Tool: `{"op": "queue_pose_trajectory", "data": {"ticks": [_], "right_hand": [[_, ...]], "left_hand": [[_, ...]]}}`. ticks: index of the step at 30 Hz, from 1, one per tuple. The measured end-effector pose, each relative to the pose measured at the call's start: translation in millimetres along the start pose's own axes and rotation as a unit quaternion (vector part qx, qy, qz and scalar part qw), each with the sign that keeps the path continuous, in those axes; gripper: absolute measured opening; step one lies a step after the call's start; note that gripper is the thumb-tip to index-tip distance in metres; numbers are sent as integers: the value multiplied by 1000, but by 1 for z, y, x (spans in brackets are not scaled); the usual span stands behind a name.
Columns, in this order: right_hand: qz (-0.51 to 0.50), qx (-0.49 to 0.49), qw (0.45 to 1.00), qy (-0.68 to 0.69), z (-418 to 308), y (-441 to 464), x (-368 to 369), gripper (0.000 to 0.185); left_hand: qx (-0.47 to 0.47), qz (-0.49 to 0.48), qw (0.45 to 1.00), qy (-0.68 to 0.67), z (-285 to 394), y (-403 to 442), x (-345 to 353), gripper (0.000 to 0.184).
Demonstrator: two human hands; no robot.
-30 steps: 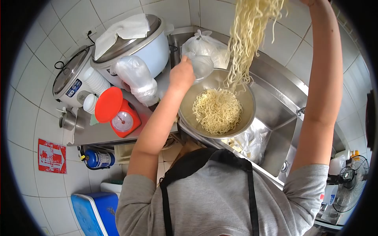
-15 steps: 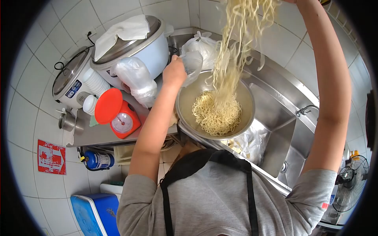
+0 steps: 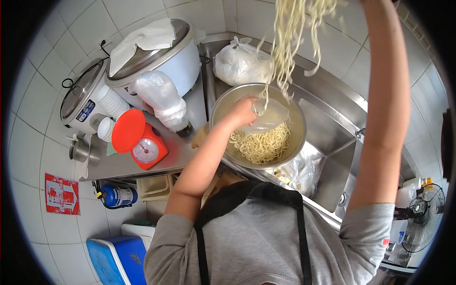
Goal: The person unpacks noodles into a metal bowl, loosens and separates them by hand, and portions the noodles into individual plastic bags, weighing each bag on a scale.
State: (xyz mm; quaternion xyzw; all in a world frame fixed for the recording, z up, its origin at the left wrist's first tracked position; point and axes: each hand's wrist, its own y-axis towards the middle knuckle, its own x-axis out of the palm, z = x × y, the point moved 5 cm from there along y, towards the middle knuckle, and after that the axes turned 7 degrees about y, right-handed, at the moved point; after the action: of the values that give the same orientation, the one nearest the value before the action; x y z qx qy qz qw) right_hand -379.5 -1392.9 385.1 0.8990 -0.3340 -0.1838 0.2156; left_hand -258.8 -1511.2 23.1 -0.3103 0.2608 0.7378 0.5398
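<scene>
My left hand (image 3: 243,113) is closed on a translucent plastic bowl (image 3: 271,118), which it holds inside a large steel bowl (image 3: 300,137), over a heap of pale noodles (image 3: 261,147). More noodles (image 3: 292,38) hang in long strands above the steel bowl, their lowest ends near my left hand. My right arm is raised high at the upper right; its hand is cut off by the top edge, so its fingers cannot be made out. The steel bowl rests at the left side of the sink.
The steel sink (image 3: 327,128) holds a clear plastic bag (image 3: 304,173). A tied white bag (image 3: 242,61) lies behind the bowl. To the left are a red scale (image 3: 151,147), a bagged bottle (image 3: 161,97), a large cooker (image 3: 178,66) and stacked cups (image 3: 111,102).
My left hand has moved right and down, bringing the plastic bowl from beside the steel bowl to inside it. The hanging noodles are higher and fewer strands show.
</scene>
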Motion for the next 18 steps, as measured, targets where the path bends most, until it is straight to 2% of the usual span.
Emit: {"op": "queue_pose_trajectory", "data": {"ticks": [2,3,5,6,7,8,11,12,13,14,16,18], "right_hand": [[-3,54,989,-135,41,-17,5,18],[-47,11,987,-155,50,-40,26,19],[-112,77,991,-2,123,-68,35,38],[-110,100,987,58,160,-83,48,40],[-102,111,989,4,168,-108,66,39],[-141,76,987,-14,215,-119,74,34],[-76,200,975,51,306,-180,109,50],[-91,211,972,44,335,-196,117,56],[-79,252,964,43,331,-209,124,57],[-101,231,968,12,358,-218,128,55],[-233,207,944,-109,356,-215,129,55],[-282,186,921,-195,358,-208,135,46]], "left_hand": [[-75,-103,976,-176,-9,-2,18,48],[-78,-106,969,-209,-17,-1,24,49],[-85,-111,952,-272,-37,2,38,51],[-91,-122,942,-299,-43,2,42,49],[-97,-133,931,-325,-48,2,44,48],[-104,-146,919,-351,-50,-1,45,47],[-136,-123,898,-400,-62,-6,41,38],[-141,-112,891,-418,-69,-5,42,37],[-146,-106,896,-406,-75,-3,43,36],[-152,-103,900,-395,-80,-3,46,36],[-162,-99,911,-367,-78,-4,45,37],[-169,-98,922,-333,-71,-4,45,38]]}}
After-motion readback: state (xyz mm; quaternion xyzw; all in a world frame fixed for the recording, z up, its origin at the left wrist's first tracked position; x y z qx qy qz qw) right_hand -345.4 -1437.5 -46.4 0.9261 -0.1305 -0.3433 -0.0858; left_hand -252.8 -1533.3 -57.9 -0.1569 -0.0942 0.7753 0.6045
